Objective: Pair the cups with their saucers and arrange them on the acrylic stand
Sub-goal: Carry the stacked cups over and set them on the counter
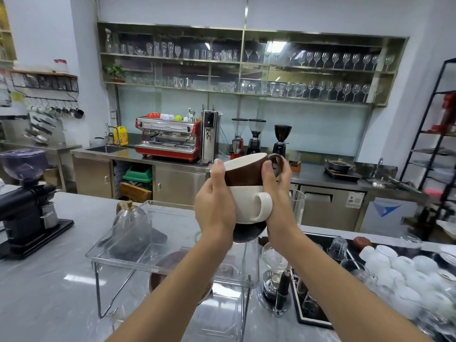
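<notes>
Stacked cups held above acrylic stand

Acrylic stand (128,245): nearest, on the steel counter, with a brown saucer (172,265) seen through it. Left hand (214,206) and right hand (276,191): both clasp a white cup (249,206) with a tilted brown cup (244,174) nested in it, over a dark saucer (249,232). Step judged: separating the cups. Next move calls for lifting the brown cup free.

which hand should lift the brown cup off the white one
Right, probably. The right hand already pinches the brown cup at its handle side, tilting it. The left hand spans both cups' sides and can steady the white cup above the stand.
</notes>
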`<action>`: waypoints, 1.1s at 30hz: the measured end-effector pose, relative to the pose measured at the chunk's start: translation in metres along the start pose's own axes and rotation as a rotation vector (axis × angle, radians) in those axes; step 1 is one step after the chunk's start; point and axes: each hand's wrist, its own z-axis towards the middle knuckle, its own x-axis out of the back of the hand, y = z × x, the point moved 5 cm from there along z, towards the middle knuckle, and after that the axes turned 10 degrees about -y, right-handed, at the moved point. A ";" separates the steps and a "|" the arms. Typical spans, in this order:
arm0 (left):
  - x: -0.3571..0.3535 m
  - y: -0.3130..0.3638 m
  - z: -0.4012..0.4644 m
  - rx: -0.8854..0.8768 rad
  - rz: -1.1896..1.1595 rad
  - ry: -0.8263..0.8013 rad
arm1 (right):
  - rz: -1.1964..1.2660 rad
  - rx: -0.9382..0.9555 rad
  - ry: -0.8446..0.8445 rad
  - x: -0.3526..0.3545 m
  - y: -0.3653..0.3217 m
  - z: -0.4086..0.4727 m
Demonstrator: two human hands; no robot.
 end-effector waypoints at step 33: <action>-0.121 -0.118 -0.077 -0.021 0.022 -0.082 | 0.031 0.036 0.127 0.161 0.048 -0.094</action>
